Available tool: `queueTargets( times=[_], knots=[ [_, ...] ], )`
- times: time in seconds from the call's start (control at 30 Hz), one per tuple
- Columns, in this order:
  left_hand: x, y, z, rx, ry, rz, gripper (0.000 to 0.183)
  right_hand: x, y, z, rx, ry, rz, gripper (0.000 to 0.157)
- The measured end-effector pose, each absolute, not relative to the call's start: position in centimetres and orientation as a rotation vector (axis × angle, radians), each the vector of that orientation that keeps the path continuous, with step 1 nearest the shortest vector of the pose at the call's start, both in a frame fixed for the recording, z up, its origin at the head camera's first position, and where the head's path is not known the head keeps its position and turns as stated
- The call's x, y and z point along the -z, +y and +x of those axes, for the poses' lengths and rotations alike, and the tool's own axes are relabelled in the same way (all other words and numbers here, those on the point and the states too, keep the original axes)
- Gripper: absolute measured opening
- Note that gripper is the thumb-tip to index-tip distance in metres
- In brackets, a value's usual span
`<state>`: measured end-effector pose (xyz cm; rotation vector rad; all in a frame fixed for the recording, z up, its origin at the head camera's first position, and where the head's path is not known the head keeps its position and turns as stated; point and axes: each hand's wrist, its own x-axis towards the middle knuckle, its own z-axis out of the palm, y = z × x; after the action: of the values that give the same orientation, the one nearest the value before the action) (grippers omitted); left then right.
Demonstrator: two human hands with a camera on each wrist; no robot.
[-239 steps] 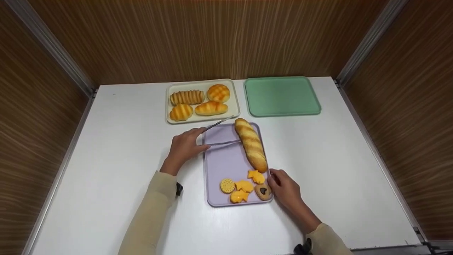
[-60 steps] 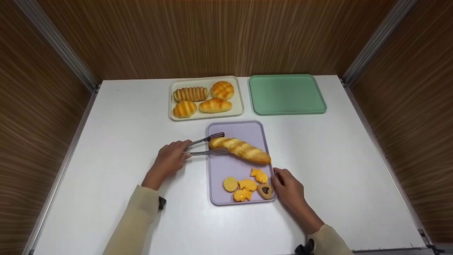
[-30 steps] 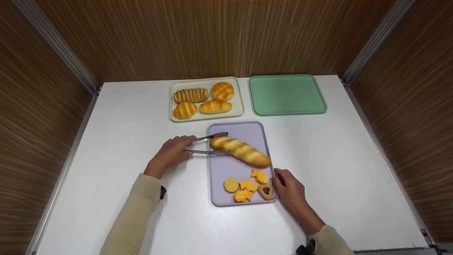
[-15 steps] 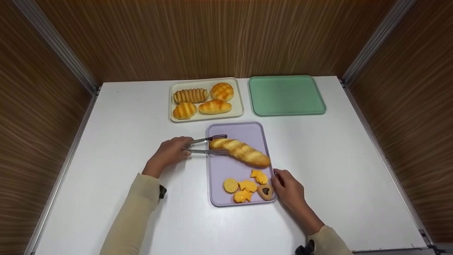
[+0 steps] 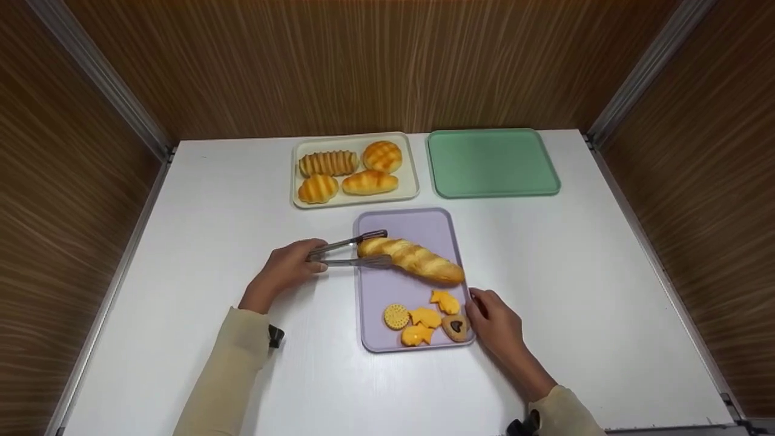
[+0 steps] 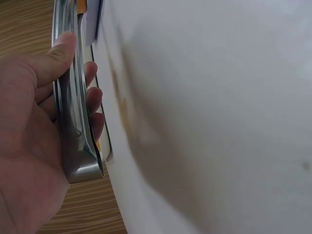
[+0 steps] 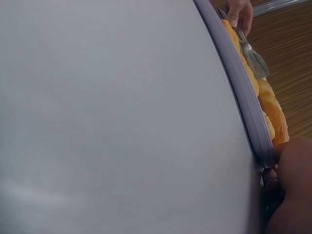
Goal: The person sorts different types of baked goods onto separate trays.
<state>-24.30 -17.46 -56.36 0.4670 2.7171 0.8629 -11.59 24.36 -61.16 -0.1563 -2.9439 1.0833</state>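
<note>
The tongs [image 5: 348, 262] run out of the left wrist view at the top, so their tips are cut off there; in the head view their two arms straddle one end of the long bread [image 5: 418, 259], though whether both touch it cannot be told. The bread lies slanted on the purple tray [image 5: 384, 290], its other end near the right rim. The left hand [image 5: 289, 266] has its grip around the tongs. The right hand [image 5: 496, 320] pinches the tray's right rim, its fingertips mostly hidden, beside the heart cookie [image 5: 455, 327]. Both sleeves [image 5: 224, 369] leave the head view at the bottom. Wide stretches of white desk [image 5: 581, 290] flank the purple tray; only a narrow strip parts it from the cream tray [image 5: 295, 200] and green tray [image 5: 491, 162] behind.
</note>
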Motion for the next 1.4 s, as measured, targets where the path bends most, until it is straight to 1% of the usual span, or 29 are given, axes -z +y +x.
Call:
queueTargets(
  times=[0.33,0.67,0.97,1.27,1.4],
  knots=[
    [56.7,-17.5,-23.6,-0.953,2.717,0.357,0.036,61.2,24.5,-11.6,-1.065,-2.933,-0.154,0.039],
    [57.0,-17.5,-22.8,-0.963,2.757,0.3,0.037,61.6,24.5,-11.6,-1.052,-2.925,-0.123,0.038],
    [57.3,-17.6,-22.2,-1.023,2.781,0.285,0.037,61.3,24.4,-11.6,-1.079,-2.95,-0.147,0.04],
    [57.5,-17.7,-21.7,-1.049,2.81,0.293,0.031,61.4,24.4,-11.6,-1.064,-2.941,-0.153,0.039],
    [57.6,-17.7,-21.5,-1.043,2.84,0.303,0.032,61.7,24.5,-11.6,-1.066,-2.93,-0.15,0.04]
  ],
)
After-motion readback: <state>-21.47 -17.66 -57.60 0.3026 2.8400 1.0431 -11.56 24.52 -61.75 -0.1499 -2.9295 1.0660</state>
